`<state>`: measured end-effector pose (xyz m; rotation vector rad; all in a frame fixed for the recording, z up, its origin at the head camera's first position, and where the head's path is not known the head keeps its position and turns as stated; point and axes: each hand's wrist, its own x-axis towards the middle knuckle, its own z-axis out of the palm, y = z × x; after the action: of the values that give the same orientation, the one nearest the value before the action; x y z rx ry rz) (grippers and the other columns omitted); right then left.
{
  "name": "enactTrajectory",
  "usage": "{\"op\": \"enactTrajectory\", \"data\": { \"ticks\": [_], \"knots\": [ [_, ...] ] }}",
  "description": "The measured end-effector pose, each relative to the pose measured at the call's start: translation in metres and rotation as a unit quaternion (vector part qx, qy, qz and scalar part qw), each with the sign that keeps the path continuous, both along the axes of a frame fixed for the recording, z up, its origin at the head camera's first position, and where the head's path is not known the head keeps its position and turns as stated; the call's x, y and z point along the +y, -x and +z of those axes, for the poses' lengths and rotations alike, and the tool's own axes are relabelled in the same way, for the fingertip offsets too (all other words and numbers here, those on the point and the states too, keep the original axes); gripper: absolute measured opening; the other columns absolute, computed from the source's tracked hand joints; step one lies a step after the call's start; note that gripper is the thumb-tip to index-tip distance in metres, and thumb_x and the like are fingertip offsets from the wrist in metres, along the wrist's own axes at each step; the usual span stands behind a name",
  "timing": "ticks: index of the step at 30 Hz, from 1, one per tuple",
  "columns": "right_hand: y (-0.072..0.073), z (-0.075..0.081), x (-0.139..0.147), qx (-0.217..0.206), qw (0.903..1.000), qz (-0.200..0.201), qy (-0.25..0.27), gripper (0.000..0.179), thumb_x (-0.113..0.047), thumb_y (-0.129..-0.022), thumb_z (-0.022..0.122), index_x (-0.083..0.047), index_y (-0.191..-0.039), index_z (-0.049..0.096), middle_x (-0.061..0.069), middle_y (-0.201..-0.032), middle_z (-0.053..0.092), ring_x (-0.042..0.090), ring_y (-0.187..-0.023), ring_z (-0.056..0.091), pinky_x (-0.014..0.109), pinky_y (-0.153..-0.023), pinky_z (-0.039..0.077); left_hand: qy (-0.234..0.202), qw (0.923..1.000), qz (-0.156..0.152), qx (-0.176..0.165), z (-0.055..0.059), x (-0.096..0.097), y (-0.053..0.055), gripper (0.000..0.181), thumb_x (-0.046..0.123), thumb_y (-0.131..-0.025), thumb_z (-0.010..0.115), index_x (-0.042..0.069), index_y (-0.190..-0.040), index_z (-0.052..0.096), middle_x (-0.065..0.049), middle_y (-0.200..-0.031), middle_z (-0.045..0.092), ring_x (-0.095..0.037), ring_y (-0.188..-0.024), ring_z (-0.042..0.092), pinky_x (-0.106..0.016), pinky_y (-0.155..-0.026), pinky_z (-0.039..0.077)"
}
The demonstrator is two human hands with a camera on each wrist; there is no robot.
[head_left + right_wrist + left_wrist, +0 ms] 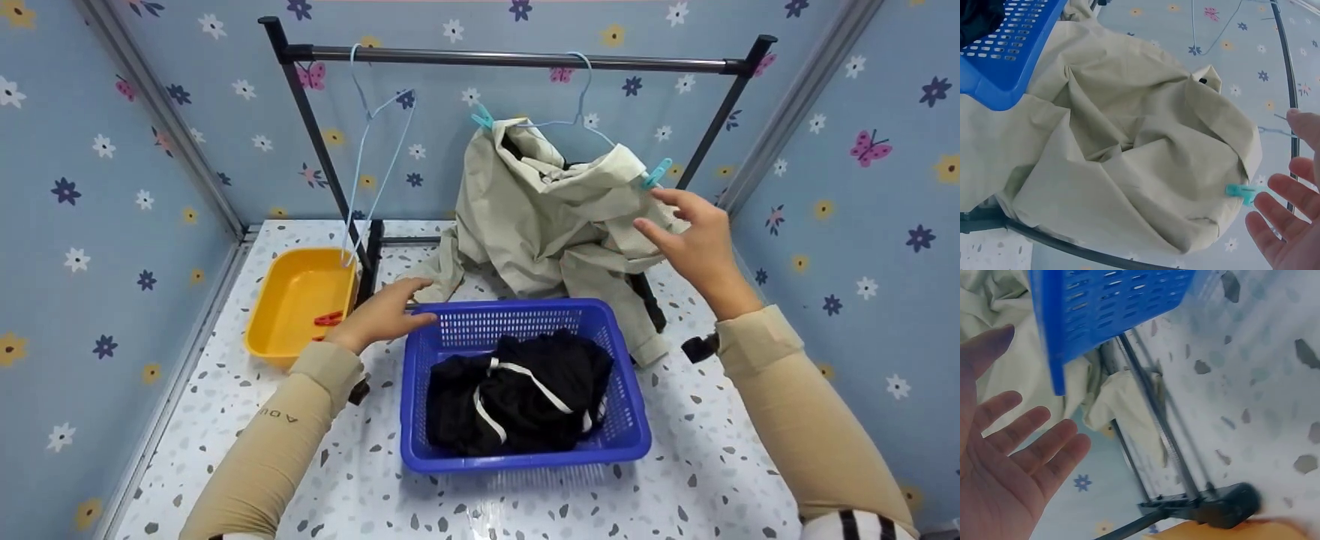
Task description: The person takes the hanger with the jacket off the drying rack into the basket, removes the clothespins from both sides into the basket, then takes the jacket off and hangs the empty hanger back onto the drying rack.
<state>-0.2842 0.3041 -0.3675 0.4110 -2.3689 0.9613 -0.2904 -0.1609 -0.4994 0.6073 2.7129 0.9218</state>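
A pale grey-green jacket (540,202) hangs from a light blue hanger (581,97) on the rack, with a teal clothespin (658,173) at its right end and another teal clothespin (482,116) at its left. My right hand (697,232) is beside the right clothespin, fingers spread and holding nothing; the right wrist view shows the fingertips close to that clothespin. My left hand (386,311) hovers by the back left corner of the blue basket (525,461), its fingers extended with nothing in them. Inside the basket lies black clothing with white drawstrings (517,397).
An empty light blue hanger (367,150) hangs at the left of the black rack rail (465,56). Below it a yellow basin (292,300) holds red clothespins (328,319). Flowered blue walls enclose the speckled floor (525,506) at the back and both sides.
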Motion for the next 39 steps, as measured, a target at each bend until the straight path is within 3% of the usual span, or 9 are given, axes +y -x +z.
{"op": "enactTrajectory", "data": {
  "ticks": [3, 5, 7, 10, 14, 17, 24, 31, 39],
  "knots": [
    [0.003, 0.000, 0.005, 0.005, 0.9996, -0.021, 0.020, 0.041, -0.010, -0.095, 0.085, 0.007, -0.130, 0.072, 0.025, -0.131, 0.074, 0.041, -0.121, 0.069, 0.022, -0.099, 0.052, -0.022, 0.9996, 0.009, -0.013, -0.008, 0.000, 0.002, 0.069, 0.030, -0.106, 0.070, 0.002, -0.164, 0.043, -0.023, -0.166, 0.049, -0.046, -0.144, 0.058, -0.060, -0.123, 0.044],
    [0.005, -0.001, 0.009, 0.001, 0.9990, -0.034, 0.030, 0.042, -0.011, -0.096, 0.084, 0.008, -0.131, 0.071, 0.026, -0.131, 0.073, 0.040, -0.120, 0.069, 0.013, -0.094, 0.046, -0.037, 0.9991, 0.010, -0.017, -0.012, 0.001, 0.002, 0.066, 0.026, -0.107, 0.069, -0.001, -0.162, 0.045, -0.026, -0.163, 0.051, -0.046, -0.141, 0.061, -0.060, -0.121, 0.047],
    [0.006, 0.000, 0.012, -0.012, 0.9983, -0.045, 0.037, 0.044, -0.012, -0.097, 0.083, 0.008, -0.133, 0.069, 0.026, -0.132, 0.072, 0.039, -0.121, 0.068, 0.017, -0.096, 0.048, -0.053, 0.9984, 0.009, -0.017, -0.017, 0.001, 0.004, 0.063, 0.023, -0.107, 0.068, -0.002, -0.160, 0.047, -0.029, -0.160, 0.053, -0.047, -0.139, 0.062, -0.060, -0.119, 0.049],
    [0.009, 0.000, 0.017, -0.042, 0.9966, -0.062, 0.035, 0.046, -0.016, -0.100, 0.080, 0.007, -0.138, 0.066, 0.025, -0.137, 0.069, 0.037, -0.125, 0.066, 0.034, -0.106, 0.053, -0.077, 0.9969, 0.008, -0.013, -0.023, 0.003, 0.005, 0.057, 0.018, -0.107, 0.068, -0.004, -0.156, 0.051, -0.031, -0.154, 0.058, -0.049, -0.136, 0.063, -0.061, -0.117, 0.050],
    [0.014, 0.002, 0.021, -0.085, 0.9936, -0.068, 0.031, 0.050, -0.023, -0.104, 0.077, 0.005, -0.142, 0.062, 0.024, -0.143, 0.066, 0.038, -0.130, 0.063, 0.055, -0.115, 0.050, -0.102, 0.9946, 0.021, -0.001, -0.028, 0.005, 0.006, 0.049, 0.011, -0.104, 0.069, -0.005, -0.149, 0.058, -0.031, -0.143, 0.066, -0.049, -0.127, 0.069, -0.061, -0.111, 0.054],
    [0.019, 0.002, 0.024, -0.112, 0.9908, -0.067, 0.035, 0.050, -0.025, -0.105, 0.074, 0.004, -0.143, 0.060, 0.024, -0.144, 0.065, 0.039, -0.133, 0.061, 0.057, -0.117, 0.048, -0.117, 0.9925, 0.035, 0.004, -0.032, 0.006, 0.007, 0.043, 0.006, -0.102, 0.068, -0.006, -0.143, 0.063, -0.030, -0.135, 0.071, -0.048, -0.120, 0.073, -0.059, -0.106, 0.058],
    [0.030, 0.001, 0.030, -0.165, 0.9833, -0.064, 0.045, 0.050, -0.032, -0.109, 0.067, 0.001, -0.146, 0.059, 0.025, -0.143, 0.063, 0.038, -0.133, 0.060, 0.055, -0.119, 0.048, -0.142, 0.9890, 0.042, 0.003, -0.038, 0.010, 0.007, 0.033, 0.001, -0.102, 0.064, -0.008, -0.133, 0.070, -0.028, -0.132, 0.073, -0.045, -0.125, 0.071, -0.059, -0.112, 0.055],
    [0.043, 0.000, 0.029, -0.180, 0.9818, -0.053, 0.030, 0.050, -0.036, -0.112, 0.059, 0.000, -0.146, 0.060, 0.025, -0.142, 0.066, 0.036, -0.129, 0.064, 0.051, -0.110, 0.053, -0.137, 0.9890, 0.056, 0.008, -0.038, 0.012, 0.005, 0.029, 0.000, -0.101, 0.067, -0.005, -0.129, 0.074, -0.024, -0.129, 0.076, -0.040, -0.123, 0.071, -0.057, -0.114, 0.053],
    [0.055, -0.002, 0.026, -0.182, 0.9821, -0.045, 0.017, 0.044, -0.034, -0.114, 0.053, 0.001, -0.136, 0.067, 0.018, -0.123, 0.069, 0.016, -0.103, 0.059, 0.025, -0.086, 0.049, -0.132, 0.9891, 0.064, 0.012, -0.040, 0.015, 0.004, 0.029, -0.001, -0.101, 0.066, -0.004, -0.128, 0.074, -0.023, -0.129, 0.076, -0.039, -0.122, 0.071, -0.057, -0.114, 0.053]
  ]
}}
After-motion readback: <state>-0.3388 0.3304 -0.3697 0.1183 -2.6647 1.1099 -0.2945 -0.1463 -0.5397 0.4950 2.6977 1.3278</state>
